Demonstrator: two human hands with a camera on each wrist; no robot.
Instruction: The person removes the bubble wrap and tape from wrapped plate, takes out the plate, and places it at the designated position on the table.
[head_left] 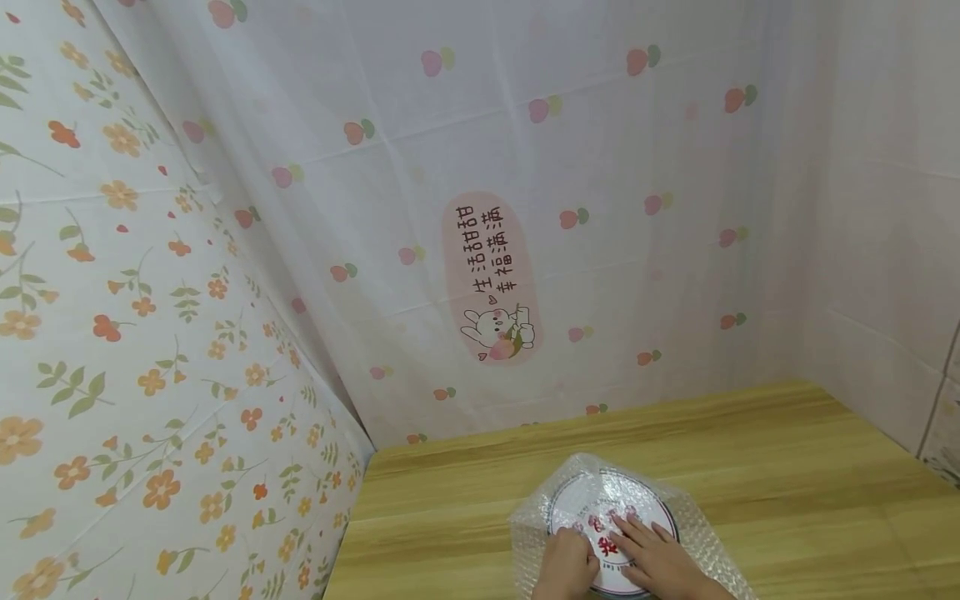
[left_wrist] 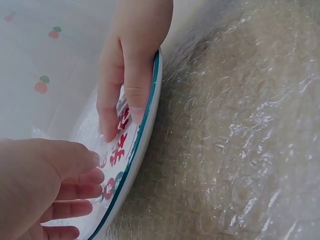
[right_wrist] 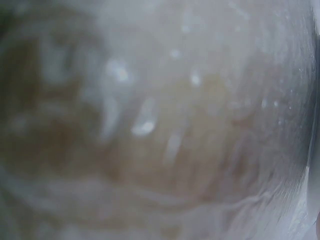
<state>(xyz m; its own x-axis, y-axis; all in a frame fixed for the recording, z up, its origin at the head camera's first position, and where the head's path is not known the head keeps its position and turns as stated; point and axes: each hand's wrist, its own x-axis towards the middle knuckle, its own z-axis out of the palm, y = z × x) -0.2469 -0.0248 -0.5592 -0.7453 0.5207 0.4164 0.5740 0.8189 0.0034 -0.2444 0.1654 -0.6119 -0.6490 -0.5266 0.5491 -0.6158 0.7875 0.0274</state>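
Note:
A round white plate point(head_left: 613, 581) with red characters and a teal rim lies on a sheet of bubble wrap point(head_left: 708, 533). Part of the wrap lies over the plate's far side, blurring the print there. My left hand point(head_left: 566, 562) is at the plate's left, its fingers curled and apparently pinching the wrap; the thumb and fingertips come together in the left wrist view, though the film between them is hard to see. The right hand point(head_left: 660, 562) rests on the plate's right part with fingers extended. Only blurred, shiny wrap point(right_wrist: 150, 125) fills most of the right wrist view.
The wood-grain table point(head_left: 442, 517) extends to both sides of the wrap. Behind it hangs a white curtain point(head_left: 615, 275) with fruit prints and a rabbit picture. A flower-patterned cloth point(head_left: 172, 333) stands along the left edge.

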